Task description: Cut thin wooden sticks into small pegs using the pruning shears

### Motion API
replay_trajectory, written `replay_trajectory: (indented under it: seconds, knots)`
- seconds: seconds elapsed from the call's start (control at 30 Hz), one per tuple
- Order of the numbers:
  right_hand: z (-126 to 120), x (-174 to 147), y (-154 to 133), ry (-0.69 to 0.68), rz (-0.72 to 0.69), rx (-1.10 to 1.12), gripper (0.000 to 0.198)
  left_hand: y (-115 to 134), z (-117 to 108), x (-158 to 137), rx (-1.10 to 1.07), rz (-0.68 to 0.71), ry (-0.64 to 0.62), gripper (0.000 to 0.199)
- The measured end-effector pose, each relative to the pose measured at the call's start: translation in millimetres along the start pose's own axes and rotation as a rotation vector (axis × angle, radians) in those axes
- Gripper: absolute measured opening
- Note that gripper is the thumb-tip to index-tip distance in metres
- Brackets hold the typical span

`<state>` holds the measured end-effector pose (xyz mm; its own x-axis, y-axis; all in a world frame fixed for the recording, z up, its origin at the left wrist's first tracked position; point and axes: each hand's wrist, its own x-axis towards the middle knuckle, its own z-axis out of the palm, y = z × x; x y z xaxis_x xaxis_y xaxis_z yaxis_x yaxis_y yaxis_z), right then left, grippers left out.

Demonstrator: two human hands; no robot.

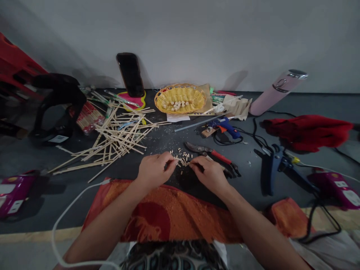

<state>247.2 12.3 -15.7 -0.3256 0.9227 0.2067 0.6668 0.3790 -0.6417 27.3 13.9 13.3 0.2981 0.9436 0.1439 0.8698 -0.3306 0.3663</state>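
Observation:
Over the middle of the dark mat, my left hand (154, 168) is closed in a pinch, with a short pale piece of wooden stick at its fingertips. My right hand (210, 174) pinches close by on the right; what lies between its fingers is too small to make out. Between the hands lies a small heap of short cut stick pieces (184, 158). Just behind my right hand rest pruning shears (219, 155) with red handles. A pile of long, thin wooden sticks (118, 135) spreads to the left of my left hand.
A yellow woven basket (180, 98) holds small pale clusters. Behind stand a phone (131, 75) and a pink flask (277, 92). To the right are a blue glue gun (227, 125), a red cloth (306, 131) and blue-handled pliers (277, 161). An orange towel (180, 210) lies under my forearms.

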Motion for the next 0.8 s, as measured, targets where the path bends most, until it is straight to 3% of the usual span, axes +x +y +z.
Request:
replay_trajectory:
  seconds: [0.23, 0.43, 0.6, 0.7, 0.8]
  knots:
    - [-10.6, 1.0, 2.1, 0.044, -0.037, -0.024, 0.017, 2.4, -1.7, 0.7, -0.019, -0.04, -0.03, 0.028]
    - [-45.3, 3.5, 14.5, 0.121, 0.021, -0.422, 0.013, 2.5, -3.1, 2.6, -0.122, -0.119, -0.052, 0.026]
    - [-55.0, -1.5, 22.0, -0.005, 0.112, -0.619, 0.023, 1.4, -3.4, 2.8, -0.214, -0.158, -0.038, 0.024]
    - [-50.7, -2.3, 21.6, -0.071, 0.076, -0.618, 0.019, 0.7, -3.7, 2.5, -0.292, -0.178, -0.031, 0.022]
    - [-45.4, -0.1, 19.5, -0.043, 0.047, -0.548, 0.014, 0.4, -4.0, 1.6, -0.39, -0.194, -0.015, 0.022]
